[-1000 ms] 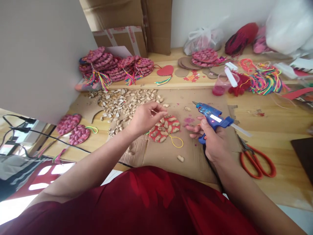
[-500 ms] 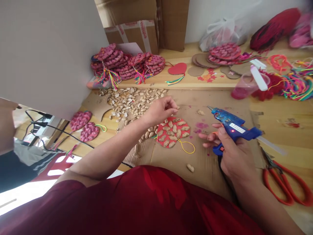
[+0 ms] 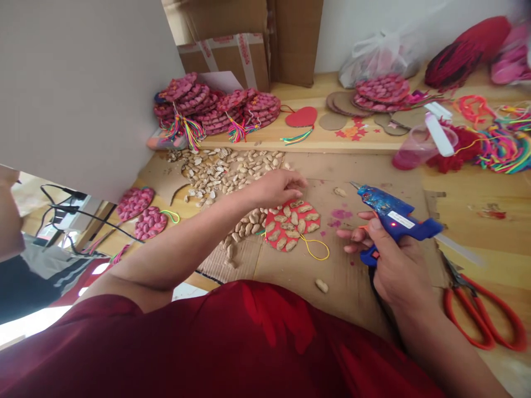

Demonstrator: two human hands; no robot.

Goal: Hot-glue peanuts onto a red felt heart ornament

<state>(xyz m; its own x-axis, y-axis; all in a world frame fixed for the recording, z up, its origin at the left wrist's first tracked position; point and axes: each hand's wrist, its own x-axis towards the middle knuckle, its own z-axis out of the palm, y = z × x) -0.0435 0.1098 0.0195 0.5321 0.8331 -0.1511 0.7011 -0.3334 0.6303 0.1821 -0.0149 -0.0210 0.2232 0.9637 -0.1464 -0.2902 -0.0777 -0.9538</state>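
My right hand (image 3: 400, 271) grips a blue hot glue gun (image 3: 381, 205) by its handle. The gun's nozzle points up and left, its small red light is lit, and a clear glue stick (image 3: 460, 249) sticks out behind. My left hand (image 3: 279, 187) hovers above the far edge of a red disc (image 3: 272, 216), its fingers bent downward and loosely apart, with nothing visible between them. Several peanuts in shells cover the disc, and a yellow cord loop (image 3: 318, 255) extends from its right side. A loose peanut (image 3: 339, 192) lies beyond the disc, another peanut (image 3: 321, 286) nearer me.
Peanut shells (image 3: 219, 171) spread across the cardboard (image 3: 282, 271) at left. Red-handled scissors (image 3: 477, 309) lie at right. A raised shelf holds stacked pink discs (image 3: 203, 105), a red heart (image 3: 301, 116) and a plastic cup (image 3: 415, 146). Another person's arm (image 3: 11, 215) shows at far left.
My left hand has dropped slightly and its fingers have loosened from a pinch; the small piece at the fingertips no longer shows. The glue gun stays nearly still in my right hand.
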